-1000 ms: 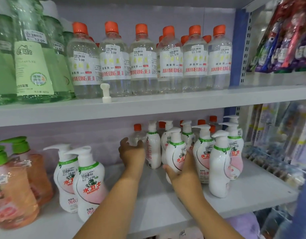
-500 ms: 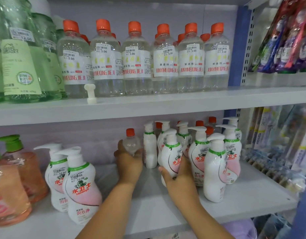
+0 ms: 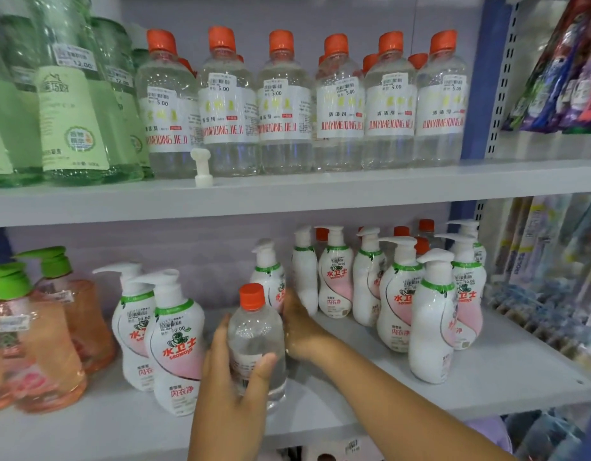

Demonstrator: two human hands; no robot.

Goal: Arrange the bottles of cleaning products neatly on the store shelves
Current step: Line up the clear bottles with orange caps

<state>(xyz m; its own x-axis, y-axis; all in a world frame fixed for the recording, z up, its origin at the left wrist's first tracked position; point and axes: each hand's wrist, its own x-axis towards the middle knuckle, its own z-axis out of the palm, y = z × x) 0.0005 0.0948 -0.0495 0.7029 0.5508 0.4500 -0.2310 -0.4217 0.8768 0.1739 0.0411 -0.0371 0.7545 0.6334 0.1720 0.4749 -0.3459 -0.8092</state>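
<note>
- Left hand [image 3: 236, 371] gripped a clear bottle [image 3: 256, 341] round its lower body, thumb in front and fingers wrapped behind, holding it at the front of the lower shelf [image 3: 487, 377].
- Right hand [image 3: 299, 327] reached just past it and lay against a white pump bottle [image 3: 271, 277]; its fingers were hidden behind the clear bottle, so I cannot tell whether they curled round that pump bottle or only pressed on it.
- Clear bottle looked full of liquid, so fairly heavy for its size, with thin plastic walls that would likely give under a hard squeeze and a smooth, slippery surface; the labelled waist seemed the surest place to hold, and the orange cap [image 3: 252, 296] too small to lift by.
- Pump bottles would probably be top-heavy and easy to knock over, best taken round the narrow middle, not by the nozzle.
- Left of the hands stood two more pump bottles [image 3: 174, 344], then pink bottles with green pumps [image 3: 38, 327].
- Right and farther back, a loose cluster of pump bottles [image 3: 430, 314] stood mixed with orange-capped ones [image 3: 426, 226].
- On the upper shelf [image 3: 320, 191], a row of matching clear bottles [image 3: 337, 104] stood beside green bottles [image 3: 71, 111].
</note>
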